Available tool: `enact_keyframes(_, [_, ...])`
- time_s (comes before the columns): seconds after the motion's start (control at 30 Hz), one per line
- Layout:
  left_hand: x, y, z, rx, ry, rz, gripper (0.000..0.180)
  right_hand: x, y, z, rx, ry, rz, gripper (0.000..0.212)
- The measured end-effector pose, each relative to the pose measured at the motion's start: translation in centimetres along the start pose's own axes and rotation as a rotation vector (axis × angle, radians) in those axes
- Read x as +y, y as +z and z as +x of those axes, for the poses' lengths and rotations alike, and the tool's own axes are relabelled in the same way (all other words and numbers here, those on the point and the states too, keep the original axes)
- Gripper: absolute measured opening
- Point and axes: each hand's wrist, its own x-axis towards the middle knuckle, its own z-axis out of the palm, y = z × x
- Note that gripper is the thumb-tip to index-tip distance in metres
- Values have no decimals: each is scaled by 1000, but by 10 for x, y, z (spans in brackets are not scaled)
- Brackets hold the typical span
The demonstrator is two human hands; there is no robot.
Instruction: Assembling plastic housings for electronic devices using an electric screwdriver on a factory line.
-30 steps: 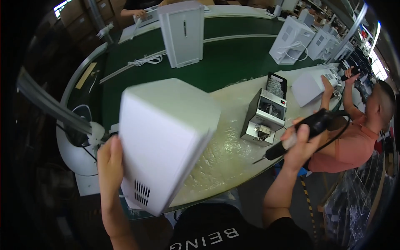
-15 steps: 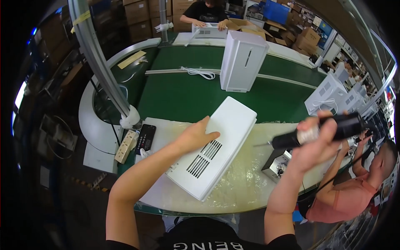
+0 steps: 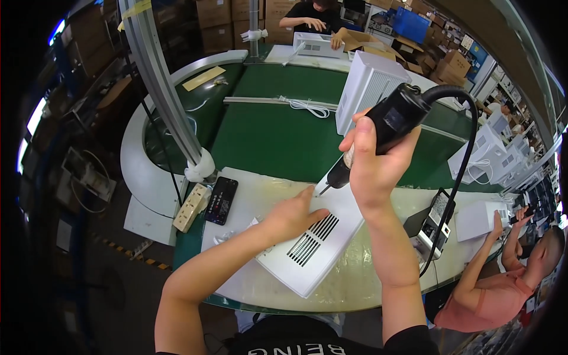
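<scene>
A white slatted-vent appliance housing lies slantwise on the bench in front of me. My left hand grips its left side, thumb on the top face and fingers over the edge, partly hidden. In my right hand is a black electric screwdriver, held tilted with its cable looping off to the right. Its thin bit points down at the housing's upper part, close to my left fingertips. Whether the bit sits in a screw is too small to tell.
Left of the housing lie a black phone-like device and a power strip. A metal box stands to the right. Beyond, a white tower unit and a coiled white cable rest on the green belt. Co-workers sit far and right.
My right hand has swung left with the screwdriver, from beside the housing to above it, bit now pointing down. My left hand keeps its hold. The view has shifted slightly.
</scene>
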Motion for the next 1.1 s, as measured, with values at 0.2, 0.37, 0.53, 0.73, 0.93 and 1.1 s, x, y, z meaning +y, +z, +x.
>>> enact_keyframes(0.2, [-2,1,0,22,21,-27,74,18,4,-9,-53,-28,-48,27])
enact_keyframes(0.37, [-6,3,0,61,49,-44,73,23,11,-7,-67,17,-32,29])
enact_keyframes(0.53, [-6,0,0,60,43,-46,74,28,15,-7,-94,45,-26,29])
enact_keyframes(0.73, [-7,2,-1,43,56,-85,75,27,14,-7,-101,83,-14,27])
enact_keyframes(0.93, [8,6,-19,91,38,44,65,12,12,-6,-83,90,-9,21])
enact_keyframes(1.1, [20,11,-89,704,529,216,30,-57,-69,-17,111,-212,-125,50])
